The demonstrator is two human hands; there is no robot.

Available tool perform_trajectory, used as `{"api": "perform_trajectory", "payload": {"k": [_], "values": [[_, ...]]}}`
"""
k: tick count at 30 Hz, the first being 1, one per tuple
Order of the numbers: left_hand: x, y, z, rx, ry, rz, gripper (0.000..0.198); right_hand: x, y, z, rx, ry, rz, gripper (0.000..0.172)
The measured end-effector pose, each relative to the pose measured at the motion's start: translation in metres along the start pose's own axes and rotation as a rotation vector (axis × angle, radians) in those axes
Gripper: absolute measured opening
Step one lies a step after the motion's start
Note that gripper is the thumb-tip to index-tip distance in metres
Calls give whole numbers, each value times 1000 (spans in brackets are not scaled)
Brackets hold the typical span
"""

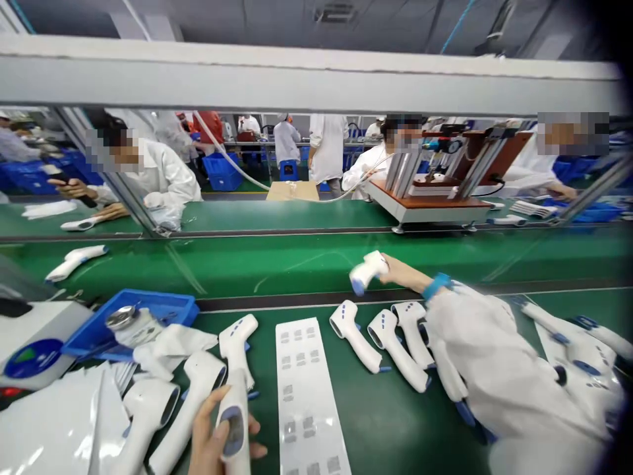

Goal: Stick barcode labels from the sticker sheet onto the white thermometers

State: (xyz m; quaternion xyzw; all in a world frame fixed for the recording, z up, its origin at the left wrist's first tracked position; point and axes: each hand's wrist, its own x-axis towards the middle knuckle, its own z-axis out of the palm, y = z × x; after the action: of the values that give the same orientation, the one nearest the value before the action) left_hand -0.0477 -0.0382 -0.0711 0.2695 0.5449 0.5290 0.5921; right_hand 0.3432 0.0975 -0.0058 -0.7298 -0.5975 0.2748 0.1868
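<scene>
My left hand (210, 432), low in the picture, is closed round a white forehead thermometer (236, 422) with a dark oval window facing up. My right hand (393, 269) reaches out over the green conveyor belt, gripping another white thermometer (366, 269) by one end; its blue part points down to the left. A white sheet of small grey labels (301, 369) lies between the arms, with some labels gone from their rows. Right of it rest several white thermometers (356, 336) with blue buttons. More thermometers (198, 402) lie beside my left hand.
A blue tray (173, 305) with a metal-lidded jar (126, 320) stands at left, near white plastic bags (54, 415). One thermometer (76, 262) lies on the belt (277, 264). Metal posts (111, 171) and a fixture machine (435, 191) stand beyond. Co-workers sit across the belt.
</scene>
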Motion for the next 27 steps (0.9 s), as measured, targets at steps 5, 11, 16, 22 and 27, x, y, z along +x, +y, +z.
{"api": "perform_trajectory", "payload": {"k": [5, 11, 16, 22, 27], "values": [[-12, 16, 33, 60, -151, -130, 52, -123, 21, 45, -64, -357, -374, 40], [-19, 22, 57, 89, -276, -175, 38, -194, 86, 105, -647, 47, -518, 67], [-20, 22, 56, 86, -259, -140, 38, -200, 40, 106, -639, 250, -456, 52], [-20, 17, 53, 109, -233, 16, 32, -192, -81, 134, 155, 102, -404, 17], [-23, 12, 46, 148, -254, 143, 26, -161, -126, 158, 498, 168, -372, 6]]}}
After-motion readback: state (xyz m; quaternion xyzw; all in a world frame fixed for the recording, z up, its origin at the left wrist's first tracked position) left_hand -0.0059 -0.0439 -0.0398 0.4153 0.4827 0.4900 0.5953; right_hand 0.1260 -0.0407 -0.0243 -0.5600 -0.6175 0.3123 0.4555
